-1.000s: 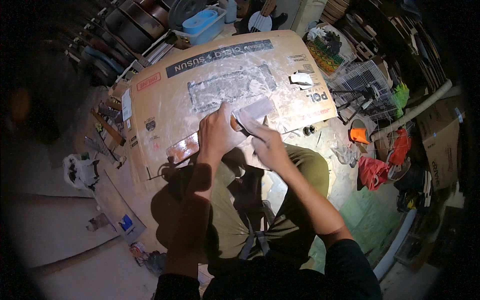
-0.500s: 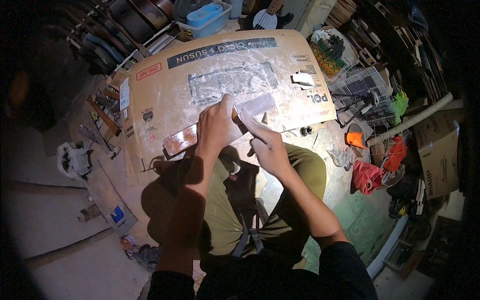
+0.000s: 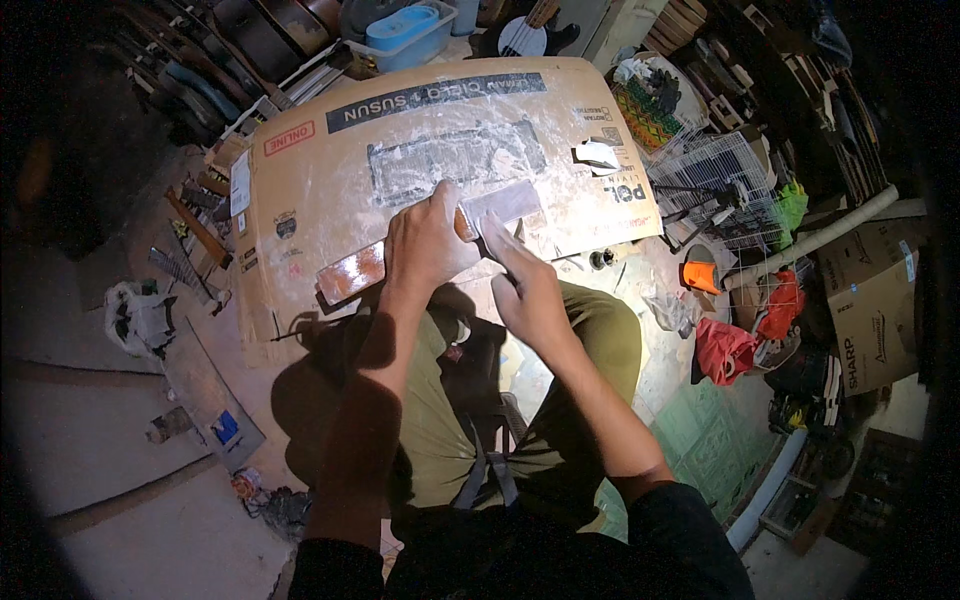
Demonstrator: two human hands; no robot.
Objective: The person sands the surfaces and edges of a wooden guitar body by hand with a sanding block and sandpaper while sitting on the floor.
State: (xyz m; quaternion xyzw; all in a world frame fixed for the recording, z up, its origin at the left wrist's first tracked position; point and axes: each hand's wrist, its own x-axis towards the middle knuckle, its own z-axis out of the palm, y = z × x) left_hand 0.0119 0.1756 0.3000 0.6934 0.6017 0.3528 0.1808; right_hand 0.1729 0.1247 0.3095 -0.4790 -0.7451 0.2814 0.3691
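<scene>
A glossy reddish-brown wooden piece (image 3: 352, 272) lies slanted across the near part of a dusty cardboard sheet. My left hand (image 3: 428, 243) is wrapped around its middle from above. Just beyond that hand, a flat grey, dust-covered piece (image 3: 508, 203) lies in line with the wood; whether it is sandpaper or the wood's own dulled end I cannot tell. The fingers of my right hand (image 3: 527, 290) reach onto this grey piece and press on its near edge, thumb set apart below. The undersides of both pieces are hidden.
White dust coats the cardboard (image 3: 330, 190) in front of my knees. Behind it stands a clear tub with a blue container (image 3: 402, 28) and a dark guitar-like instrument (image 3: 522, 38). On the right are a wire rack (image 3: 735, 185), an orange object (image 3: 702, 276), red cloth (image 3: 725, 350) and a box (image 3: 875, 320).
The whole view has shifted slightly, with the scene sitting a little further left. Both hands keep their places on the wood and the grey piece, my right fingers shifting only slightly.
</scene>
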